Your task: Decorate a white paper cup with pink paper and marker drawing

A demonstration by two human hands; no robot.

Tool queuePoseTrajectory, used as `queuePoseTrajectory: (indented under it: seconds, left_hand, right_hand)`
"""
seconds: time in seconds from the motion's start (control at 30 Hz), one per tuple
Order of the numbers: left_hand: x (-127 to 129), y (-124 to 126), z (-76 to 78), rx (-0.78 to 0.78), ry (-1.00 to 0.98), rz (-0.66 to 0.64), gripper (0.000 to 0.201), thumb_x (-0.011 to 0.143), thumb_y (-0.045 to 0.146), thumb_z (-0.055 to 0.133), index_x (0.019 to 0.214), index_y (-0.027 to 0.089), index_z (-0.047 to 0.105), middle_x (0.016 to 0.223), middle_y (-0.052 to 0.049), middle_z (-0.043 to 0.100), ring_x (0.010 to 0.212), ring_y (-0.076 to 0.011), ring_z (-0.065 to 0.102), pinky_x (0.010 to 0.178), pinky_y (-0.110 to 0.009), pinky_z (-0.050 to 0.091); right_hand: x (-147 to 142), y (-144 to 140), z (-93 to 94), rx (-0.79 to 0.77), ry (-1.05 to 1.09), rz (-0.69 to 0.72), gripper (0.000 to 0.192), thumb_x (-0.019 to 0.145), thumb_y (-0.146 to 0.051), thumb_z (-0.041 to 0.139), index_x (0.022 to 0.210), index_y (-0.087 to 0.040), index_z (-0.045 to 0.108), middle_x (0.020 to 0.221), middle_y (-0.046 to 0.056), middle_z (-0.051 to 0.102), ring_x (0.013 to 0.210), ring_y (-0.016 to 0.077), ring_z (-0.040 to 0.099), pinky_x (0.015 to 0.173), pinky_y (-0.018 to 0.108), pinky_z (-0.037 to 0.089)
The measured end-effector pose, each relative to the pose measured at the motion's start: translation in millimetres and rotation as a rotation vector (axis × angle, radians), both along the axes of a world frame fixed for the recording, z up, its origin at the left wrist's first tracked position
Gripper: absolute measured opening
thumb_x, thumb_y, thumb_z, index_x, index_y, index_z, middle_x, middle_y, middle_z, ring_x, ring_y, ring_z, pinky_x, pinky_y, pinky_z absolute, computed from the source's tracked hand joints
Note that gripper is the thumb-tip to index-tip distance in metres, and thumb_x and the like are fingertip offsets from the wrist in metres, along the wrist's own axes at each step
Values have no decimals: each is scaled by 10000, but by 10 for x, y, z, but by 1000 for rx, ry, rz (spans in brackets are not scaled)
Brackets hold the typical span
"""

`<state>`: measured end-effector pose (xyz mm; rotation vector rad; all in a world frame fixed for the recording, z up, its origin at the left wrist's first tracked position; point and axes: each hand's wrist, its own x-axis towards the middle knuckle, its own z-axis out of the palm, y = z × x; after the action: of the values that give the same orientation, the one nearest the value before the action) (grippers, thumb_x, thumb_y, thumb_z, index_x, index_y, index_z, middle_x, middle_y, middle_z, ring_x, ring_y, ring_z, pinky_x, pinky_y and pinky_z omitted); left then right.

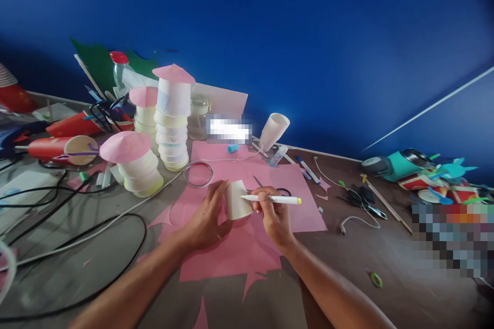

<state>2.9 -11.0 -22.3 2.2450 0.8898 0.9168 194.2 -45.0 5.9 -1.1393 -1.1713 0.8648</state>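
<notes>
White paper cup (236, 200) clasped in left grip (206, 218); right grip (275, 216) closed round marker (272, 199), tip touching cup, above pink paper (231, 252).

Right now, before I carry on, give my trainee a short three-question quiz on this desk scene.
1. True or false: the left hand steadies the white paper cup lying on the pink paper sheet.
2. What does the right hand hold? A. scissors B. white marker with yellow cap C. glue
3. What colour are the cone lids on the stacked white cup towers?

Key: 1 true; 2 B; 3 pink.
</notes>
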Motion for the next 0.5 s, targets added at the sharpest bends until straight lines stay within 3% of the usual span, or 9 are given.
queuePoseTrajectory:
  seconds: [0.2, 0.5]
  left_hand:
    - [2, 10, -4, 1, -13, -11, 953, 767, 118, 630, 1545, 269, 100, 1458, -173, 360, 1412, -352, 360, 1111, -586, 429]
    - [1, 16, -15, 23, -14, -38, 968, 786, 104, 609, 1547, 268, 32, 1467, -190, 320, 1412, -351, 352, 1110, -560, 424]
  right_hand:
    - [-17, -16, 25, 5, 4, -1, 379, 917, -552, 560, 840, -190, 640, 579, -32, 526, 531, 111, 464, 515, 244, 372]
    - [-22, -29, 35, -5, 22, 6, 394, 917, -565, 555, 855, -186, 643, 580, -28, 536, 539, 113, 468, 530, 249, 382]
